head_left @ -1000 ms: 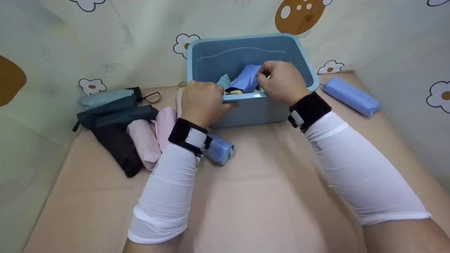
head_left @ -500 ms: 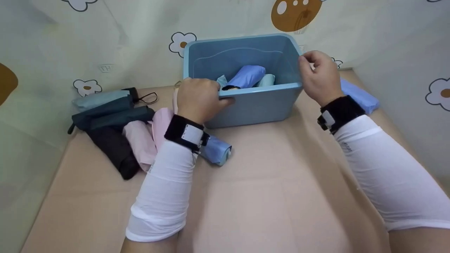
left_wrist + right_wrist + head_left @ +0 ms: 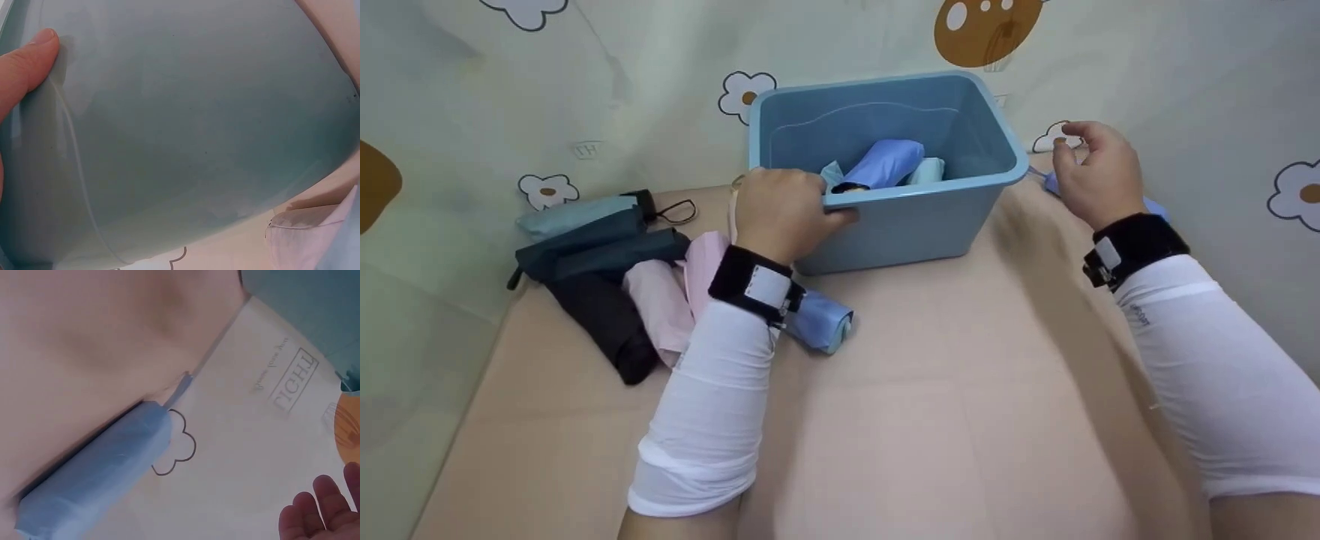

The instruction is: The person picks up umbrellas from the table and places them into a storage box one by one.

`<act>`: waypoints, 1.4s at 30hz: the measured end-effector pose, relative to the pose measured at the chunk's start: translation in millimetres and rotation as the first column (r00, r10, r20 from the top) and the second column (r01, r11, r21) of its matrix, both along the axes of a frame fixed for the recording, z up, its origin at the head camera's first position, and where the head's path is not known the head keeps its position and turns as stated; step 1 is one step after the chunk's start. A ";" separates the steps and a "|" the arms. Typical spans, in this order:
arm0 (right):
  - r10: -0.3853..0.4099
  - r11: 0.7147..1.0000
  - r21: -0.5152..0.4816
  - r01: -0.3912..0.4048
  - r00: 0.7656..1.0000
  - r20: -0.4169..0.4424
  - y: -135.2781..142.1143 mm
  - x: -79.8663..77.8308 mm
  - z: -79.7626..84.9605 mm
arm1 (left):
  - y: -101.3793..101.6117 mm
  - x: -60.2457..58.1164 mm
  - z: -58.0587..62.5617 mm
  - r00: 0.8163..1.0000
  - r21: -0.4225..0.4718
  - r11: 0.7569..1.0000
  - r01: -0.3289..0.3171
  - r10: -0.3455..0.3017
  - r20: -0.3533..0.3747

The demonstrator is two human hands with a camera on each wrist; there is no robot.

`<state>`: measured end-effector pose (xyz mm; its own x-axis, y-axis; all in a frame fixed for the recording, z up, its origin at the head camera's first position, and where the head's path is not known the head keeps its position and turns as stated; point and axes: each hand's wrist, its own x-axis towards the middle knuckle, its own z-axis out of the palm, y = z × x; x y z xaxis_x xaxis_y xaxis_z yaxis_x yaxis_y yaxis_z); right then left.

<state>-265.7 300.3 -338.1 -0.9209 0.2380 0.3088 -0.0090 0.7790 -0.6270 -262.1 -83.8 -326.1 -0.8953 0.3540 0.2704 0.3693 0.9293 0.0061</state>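
Note:
My left hand [image 3: 780, 210] grips the front rim of a blue plastic bin [image 3: 915, 232] near its left corner; the thumb [image 3: 39, 59] lies along the bin's wall in the left wrist view. Inside the bin lie a folded blue umbrella [image 3: 889, 161] and a pale teal roll [image 3: 928, 171], with another bit of teal fabric beside them. Right of the bin, my right hand [image 3: 1102, 180] holds nothing, its fingers loosely bent. It overlaps a folded blue umbrella [image 3: 95, 472] on the table, and in the right wrist view its fingertips are apart from that umbrella.
Left of the bin, several folded umbrellas lie in a pile: pale teal [image 3: 577, 215], dark green [image 3: 619, 251], black [image 3: 604, 326] and pink [image 3: 660, 307]. A blue roll [image 3: 821, 322] lies by my left wrist. Patterned cloth [image 3: 675, 90] stands behind the table.
My right hand has come out of the bin, passed over its right rim and reached the blue umbrella on the right, its fingers opening. My left hand has stayed on the rim.

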 end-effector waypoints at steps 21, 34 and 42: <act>-0.174 0.945 0.327 -0.011 0.829 0.531 90.2 10.2 -58.4 | -1.8 0.5 0.0 1.000 0.010 1.000 -0.009 0.009 0.011; -0.109 0.976 0.215 -0.027 0.798 0.593 97.0 10.9 -63.0 | 0.0 0.6 2.5 1.000 -0.004 1.000 -0.004 0.004 0.014; -0.029 0.991 0.125 -0.043 0.853 0.521 86.6 6.0 -54.1 | 0.1 0.1 1.3 1.000 -0.011 1.000 -0.008 0.008 0.012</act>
<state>-259.7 387.0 -392.2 -0.9564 0.2227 -0.1888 0.2849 0.8532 -0.4369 -261.9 -83.7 -324.7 -0.9012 0.3498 0.2559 0.3620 0.9322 0.0006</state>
